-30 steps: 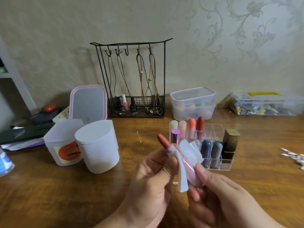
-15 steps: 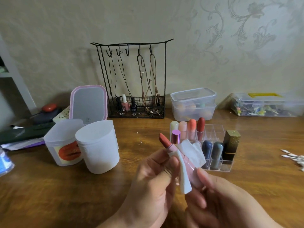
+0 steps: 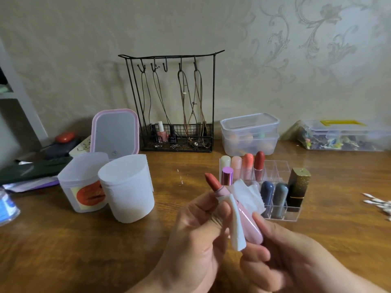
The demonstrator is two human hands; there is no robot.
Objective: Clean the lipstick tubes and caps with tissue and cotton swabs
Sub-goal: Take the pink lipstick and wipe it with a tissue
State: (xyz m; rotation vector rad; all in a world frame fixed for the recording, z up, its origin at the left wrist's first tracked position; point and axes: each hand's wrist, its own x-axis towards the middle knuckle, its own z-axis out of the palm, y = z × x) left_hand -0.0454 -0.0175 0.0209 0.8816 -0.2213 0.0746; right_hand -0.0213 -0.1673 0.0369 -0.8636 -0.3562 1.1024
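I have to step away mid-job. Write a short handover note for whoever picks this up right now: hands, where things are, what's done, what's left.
Left hand: pinches a folded tissue against the neck of the open pink lipstick.
Right hand: grips that lipstick's base, bullet pointing up and left.
Clear organizer behind the hands holds the other lipsticks. Cotton swabs lie at the table's right edge, untouched.
Done: wiping of this tube is underway; how many others are clean cannot be told.
Left: finish this tube, find and clean its cap, then the rest.
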